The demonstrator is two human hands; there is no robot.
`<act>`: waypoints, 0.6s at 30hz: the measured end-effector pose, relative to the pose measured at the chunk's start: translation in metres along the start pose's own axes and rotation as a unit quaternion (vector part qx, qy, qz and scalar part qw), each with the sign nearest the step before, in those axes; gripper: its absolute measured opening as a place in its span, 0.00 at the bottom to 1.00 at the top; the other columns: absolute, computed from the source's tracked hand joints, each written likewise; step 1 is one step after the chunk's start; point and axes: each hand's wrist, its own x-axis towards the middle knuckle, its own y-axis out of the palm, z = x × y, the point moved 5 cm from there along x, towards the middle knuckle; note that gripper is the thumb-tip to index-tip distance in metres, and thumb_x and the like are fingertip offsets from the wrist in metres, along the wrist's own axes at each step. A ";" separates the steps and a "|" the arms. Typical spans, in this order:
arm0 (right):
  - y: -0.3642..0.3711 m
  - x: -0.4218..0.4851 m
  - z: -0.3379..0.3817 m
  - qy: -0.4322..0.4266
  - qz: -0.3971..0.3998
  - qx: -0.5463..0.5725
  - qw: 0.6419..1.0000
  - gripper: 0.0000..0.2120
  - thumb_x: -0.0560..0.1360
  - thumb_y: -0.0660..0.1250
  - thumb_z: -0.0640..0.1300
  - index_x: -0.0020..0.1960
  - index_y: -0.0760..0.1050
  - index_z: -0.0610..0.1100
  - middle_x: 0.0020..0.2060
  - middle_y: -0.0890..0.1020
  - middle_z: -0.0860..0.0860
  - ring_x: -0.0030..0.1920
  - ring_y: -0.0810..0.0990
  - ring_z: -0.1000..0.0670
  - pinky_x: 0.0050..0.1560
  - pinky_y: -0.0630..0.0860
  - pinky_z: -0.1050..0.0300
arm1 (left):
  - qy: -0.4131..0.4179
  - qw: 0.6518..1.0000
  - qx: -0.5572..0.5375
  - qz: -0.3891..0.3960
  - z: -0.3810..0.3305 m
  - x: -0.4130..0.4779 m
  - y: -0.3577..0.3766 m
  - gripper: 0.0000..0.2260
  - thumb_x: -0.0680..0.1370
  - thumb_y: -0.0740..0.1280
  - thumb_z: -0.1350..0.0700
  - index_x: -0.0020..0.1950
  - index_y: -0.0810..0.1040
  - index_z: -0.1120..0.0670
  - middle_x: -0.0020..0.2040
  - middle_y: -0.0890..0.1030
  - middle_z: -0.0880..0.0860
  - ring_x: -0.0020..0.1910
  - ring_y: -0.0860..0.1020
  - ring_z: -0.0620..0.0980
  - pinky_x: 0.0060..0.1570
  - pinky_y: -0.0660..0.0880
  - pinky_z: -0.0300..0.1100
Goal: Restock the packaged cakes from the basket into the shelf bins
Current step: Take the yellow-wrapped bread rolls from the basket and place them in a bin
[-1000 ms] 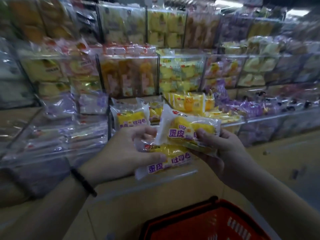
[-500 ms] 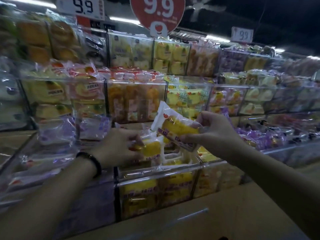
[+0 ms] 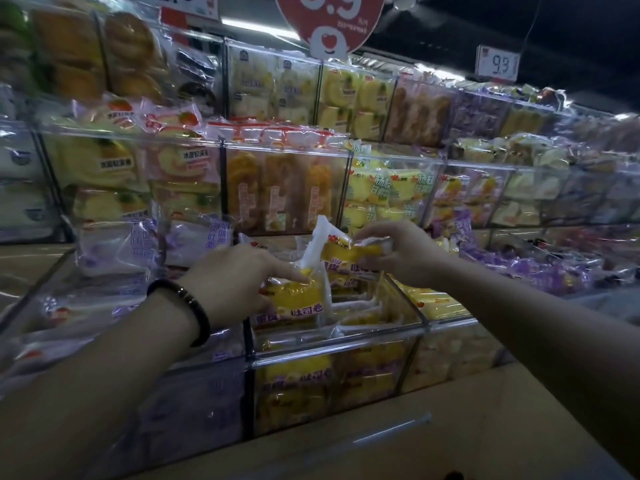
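Placing step. Left hand is gripping a yellow cake pack, setting it into the clear bin. Right hand is pinching a second pack just above (basket out of view). Next: let go left, seat right beside it.

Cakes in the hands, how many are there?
2. The left hand holds the lower cake over the bin; the right hand pinches the upper cake.

Yellow cake pkt w/ purple lettering; black bracelet; red sign
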 end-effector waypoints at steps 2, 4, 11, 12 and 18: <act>0.007 0.005 -0.001 -0.012 0.029 -0.044 0.999 0.13 0.75 0.77 0.45 0.55 0.81 0.61 0.62 0.81 0.56 0.63 0.79 0.50 0.60 0.79 0.44 | -0.001 1.000 0.005 0.007 0.001 0.002 0.000 0.29 0.77 0.77 0.49 0.70 0.71 0.23 0.72 0.78 0.40 0.63 0.79 0.45 0.57 0.81 0.49; 0.011 0.005 0.000 -0.024 0.076 -0.097 0.992 0.12 0.77 0.75 0.45 0.56 0.80 0.59 0.61 0.81 0.57 0.64 0.78 0.51 0.60 0.78 0.45 | -0.002 1.000 -0.004 0.011 0.001 0.004 0.000 0.29 0.77 0.77 0.50 0.69 0.72 0.25 0.72 0.77 0.41 0.63 0.79 0.46 0.57 0.82 0.49; 0.017 0.011 0.013 -0.083 0.073 -0.364 0.925 0.24 0.81 0.69 0.47 0.73 0.68 0.64 0.70 0.78 0.55 0.74 0.66 0.45 0.72 0.59 0.36 | 0.013 1.000 0.013 0.014 -0.006 0.005 0.004 0.26 0.78 0.75 0.46 0.72 0.72 0.28 0.71 0.78 0.42 0.64 0.78 0.46 0.58 0.80 0.48; 0.021 0.011 0.016 -0.097 0.070 -0.389 0.913 0.27 0.82 0.68 0.45 0.76 0.65 0.63 0.72 0.77 0.54 0.74 0.66 0.44 0.72 0.60 0.36 | 0.015 0.999 0.026 0.014 -0.009 0.004 0.004 0.25 0.77 0.74 0.40 0.73 0.72 0.29 0.71 0.78 0.42 0.66 0.78 0.46 0.62 0.78 0.49; 0.033 0.015 0.011 -0.061 0.114 -0.360 0.924 0.28 0.79 0.71 0.43 0.76 0.66 0.55 0.72 0.77 0.50 0.71 0.72 0.42 0.73 0.65 0.34 | 0.025 0.999 0.017 -0.015 -0.023 0.008 0.008 0.27 0.79 0.73 0.42 0.76 0.69 0.36 0.74 0.73 0.43 0.67 0.76 0.49 0.59 0.79 0.48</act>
